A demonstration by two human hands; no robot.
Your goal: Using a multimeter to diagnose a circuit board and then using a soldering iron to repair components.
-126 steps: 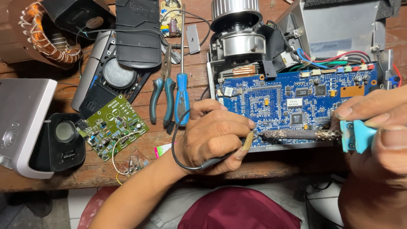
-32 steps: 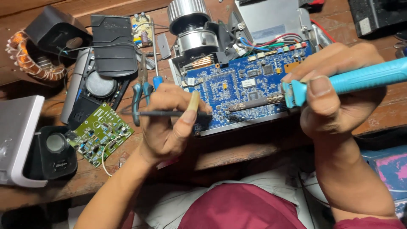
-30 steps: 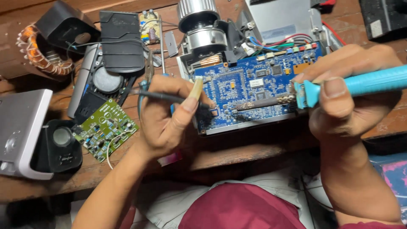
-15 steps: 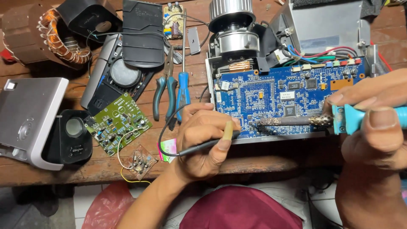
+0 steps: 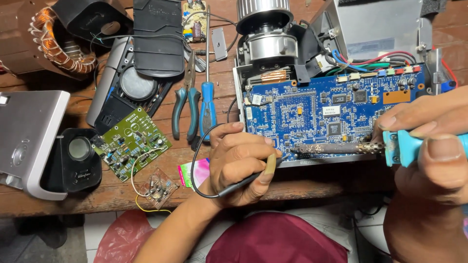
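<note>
On the bench: a worn wooden worktop (image 5: 122, 187), its front edge at 6 o'clock, tiled floor and a red plastic bag (image 5: 117, 238) below.
Board: the blue circuit board (image 5: 317, 114) lies flat at 1 o'clock in an opened metal chassis (image 5: 380, 29).
Left hand: the left hand (image 5: 239, 165) pinches a thin black probe (image 5: 253, 178) with a cream tip against the board's lower edge.
Right hand: the right hand (image 5: 429, 146) is clenched around the turquoise soldering iron (image 5: 341, 147), whose tip touches the same edge.
Clutter: a green circuit board (image 5: 130, 143), pliers (image 5: 184, 104) and a screwdriver (image 5: 208, 97) crowd 10 o'clock.
Free room: a bare strip along the front edge.
</note>
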